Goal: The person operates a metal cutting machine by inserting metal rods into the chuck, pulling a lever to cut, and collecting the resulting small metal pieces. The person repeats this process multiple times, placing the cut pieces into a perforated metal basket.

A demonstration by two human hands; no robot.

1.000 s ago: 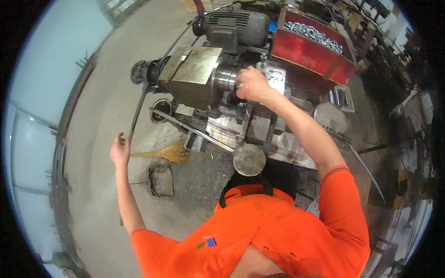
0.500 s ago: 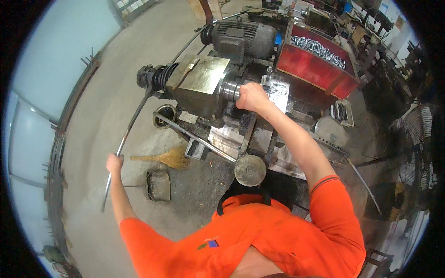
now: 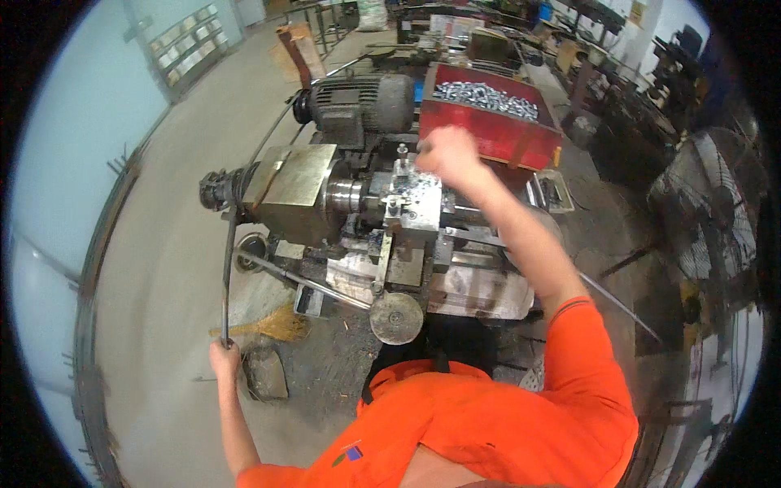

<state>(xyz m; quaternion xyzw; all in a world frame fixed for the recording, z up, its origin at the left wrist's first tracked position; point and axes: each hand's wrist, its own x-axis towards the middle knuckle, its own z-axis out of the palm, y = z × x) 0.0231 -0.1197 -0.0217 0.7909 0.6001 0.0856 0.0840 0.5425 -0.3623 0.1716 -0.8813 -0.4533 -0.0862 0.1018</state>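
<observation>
A small metal lathe (image 3: 325, 195) stands before me, with a grey motor (image 3: 358, 102) behind it. My left hand (image 3: 224, 358) is closed around the near end of a long thin dark metal rod (image 3: 226, 268) that runs up into the left end of the lathe's spindle. My right hand (image 3: 447, 154) is blurred above the tool slide (image 3: 411, 195), beside the red tray; its fingers look curled, and I cannot tell if it holds anything. A round handwheel (image 3: 396, 317) sits at the lathe's front.
A red tray (image 3: 496, 134) of several small shiny metal parts sits behind the lathe on the right. A straw broom (image 3: 272, 325) and a dark dustpan (image 3: 264, 374) lie on the concrete floor. A fan (image 3: 712, 211) stands right; benches clutter the back.
My left hand has closed on the rod and moved lower. My right hand left the chuck area and swung right toward the red tray. The view shifted left.
</observation>
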